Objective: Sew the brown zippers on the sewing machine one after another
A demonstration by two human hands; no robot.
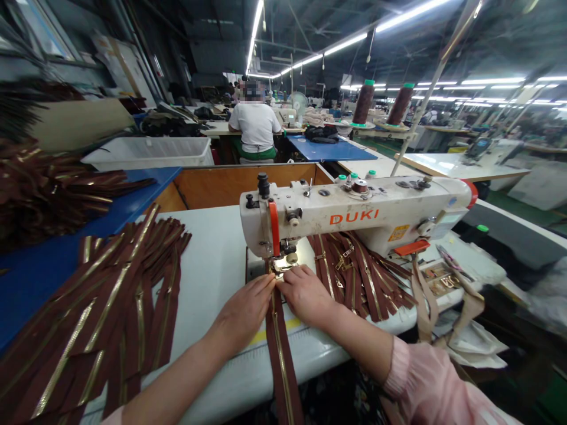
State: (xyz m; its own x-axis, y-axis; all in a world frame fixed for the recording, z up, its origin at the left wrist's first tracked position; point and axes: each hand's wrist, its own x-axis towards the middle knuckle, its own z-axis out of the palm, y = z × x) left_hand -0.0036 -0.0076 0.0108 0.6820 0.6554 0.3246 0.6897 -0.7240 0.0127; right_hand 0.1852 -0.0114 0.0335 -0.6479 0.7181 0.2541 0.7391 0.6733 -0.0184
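Zipper (280,354), brown with gold teeth: flat on white table (212,260), top end under sewing machine (354,218) foot. Left hand (245,307) and right hand (305,295) flank it, fingers flat, pressing, not gripping. Zipper stack (110,307) far left; zipper heap (358,274) behind right hand

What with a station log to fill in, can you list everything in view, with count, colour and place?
sewing machine: one, white with orange lettering, middle of the table
table: one, white, under the machine
zipper at the needle: one, brown with gold teeth, running from the presser foot over the near table edge
left zipper pile: many, brown and gold, fanned out on the table's left
right zipper pile: many, brown and gold, under the machine arm
thread cones: two, brown, on a stand behind the machine
bin: one, white, back left
co-worker: one, white shirt, seated further back, back turned
left hand: bare, flat at the zipper's left edge
right hand: pink sleeve, flat at its right edge
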